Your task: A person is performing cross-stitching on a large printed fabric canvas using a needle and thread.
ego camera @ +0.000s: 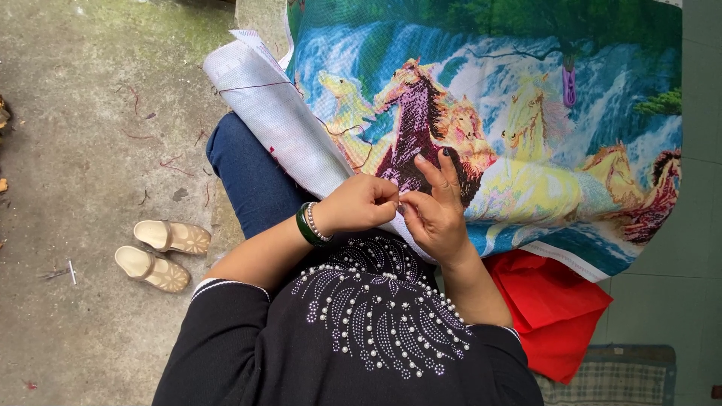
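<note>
A large cross-stitch cloth [526, 113] with horses in front of a waterfall lies over my lap. Its white left edge [263, 105] is rolled back. My left hand [357, 203], with a green bangle and a bead bracelet on the wrist, is closed in a pinch at the cloth's near edge. My right hand [436, 214] meets it there, thumb and forefinger pinched together and the other fingers raised over the dark horse. What sits between the fingertips is too small to tell. A dark red thread [342, 135] trails across the cloth.
A red cloth or bag [556, 316] lies under the embroidery at my right. Two beige sandals [162, 256] stand on the concrete floor at left, with thread scraps [173, 165] scattered around. A checked mat [609, 380] is at bottom right.
</note>
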